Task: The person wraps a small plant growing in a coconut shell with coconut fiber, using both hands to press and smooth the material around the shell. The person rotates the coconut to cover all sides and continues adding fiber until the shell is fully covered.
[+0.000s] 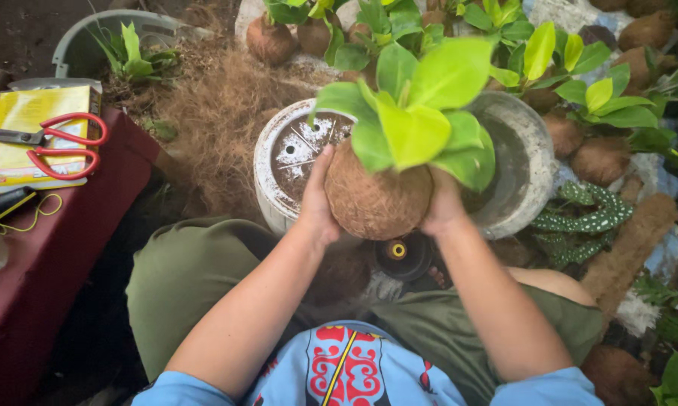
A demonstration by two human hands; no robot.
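one fibre-wrapped plant ball [376,197] with bright green leaves, held between two hands above one upturned white pot [288,162]: left hand [318,203] and right hand [443,204] each pressed flat against its sides, fingers together. one red-handled pair of scissors [67,141] lies on one yellow box [31,113] on the dark red surface [46,256].

left hand [318,199] and right hand [443,203] cupping coir-wrapped plant ball [376,197] from both sides, above upturned white pot [288,154], red scissors [67,143] on yellow box [31,113] at left
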